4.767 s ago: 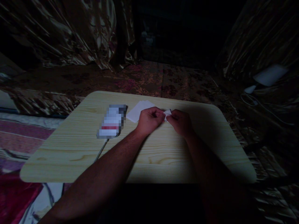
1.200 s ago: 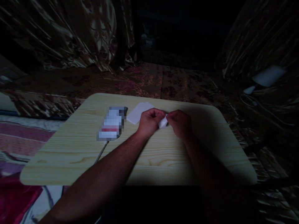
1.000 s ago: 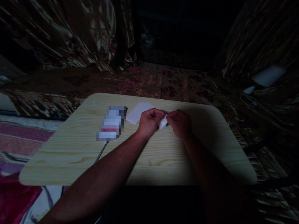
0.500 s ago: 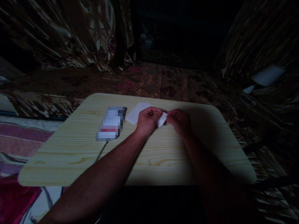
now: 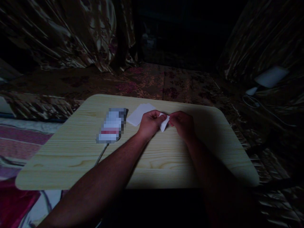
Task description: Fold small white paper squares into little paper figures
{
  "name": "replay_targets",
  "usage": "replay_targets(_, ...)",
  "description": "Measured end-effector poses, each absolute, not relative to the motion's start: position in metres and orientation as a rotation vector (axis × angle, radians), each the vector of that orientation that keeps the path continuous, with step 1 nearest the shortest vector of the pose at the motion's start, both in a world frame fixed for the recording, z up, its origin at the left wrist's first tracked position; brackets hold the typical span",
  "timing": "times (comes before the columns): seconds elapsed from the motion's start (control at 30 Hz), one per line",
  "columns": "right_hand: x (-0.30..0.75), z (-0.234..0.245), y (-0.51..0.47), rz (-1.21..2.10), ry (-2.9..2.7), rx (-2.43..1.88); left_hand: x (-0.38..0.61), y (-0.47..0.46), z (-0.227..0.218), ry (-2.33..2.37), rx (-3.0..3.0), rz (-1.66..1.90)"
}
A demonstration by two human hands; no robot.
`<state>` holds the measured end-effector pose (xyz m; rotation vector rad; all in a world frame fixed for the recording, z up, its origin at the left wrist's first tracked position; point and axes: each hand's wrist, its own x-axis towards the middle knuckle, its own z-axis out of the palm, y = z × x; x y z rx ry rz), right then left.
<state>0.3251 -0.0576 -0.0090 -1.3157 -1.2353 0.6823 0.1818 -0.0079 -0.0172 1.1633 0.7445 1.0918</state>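
1. One view to check: head. Locate small white paper (image 5: 163, 124), apparently folded, between left hand (image 5: 150, 122) and right hand (image 5: 184, 123), over wood-grain table (image 5: 166, 161).
2. Note left hand closed, pinching small white paper between thumb and fingers. Note right hand at the opposite corner, fingers curled; cannot tell pinch from mere touch.
3. Treat tearing at that corner as possible, from too hard a pull by right hand.
4. Allow for slipping or a crooked crease, from uneven pressure and poor sight of edges in dim light.
5. Guard against scattering white paper stack (image 5: 136, 116), just beyond left hand and partly hidden by it; likely cause, a careless knuckle.
6. Beware snagging cable (image 5: 101, 155), lost to sight behind left forearm (image 5: 99, 186), and dragging phone-like device (image 5: 111, 125).
7. Find no readable brand, label or writing: device face pixelated, with only a red band (image 5: 109, 132) distinguishable; paper apparently unmarked.
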Motion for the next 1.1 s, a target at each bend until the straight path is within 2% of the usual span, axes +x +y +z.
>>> replay_targets(0.63,0.3242,-0.0138,-0.0560,0.552,-1.248,-1.385,0.1830,-0.0091,-0.0150,0.677,1.093,1.047)
replay_targets(0.9,0.3242,-0.0149,-0.0539,0.596,-1.202,-1.323,0.1828,-0.0092,-0.0162,0.737,1.184,1.036)
replay_targets(1.1,0.3238,-0.0163,-0.0544,0.369,-1.285,-1.335,0.1816,-0.0098,-0.0146,0.784,1.284,1.017)
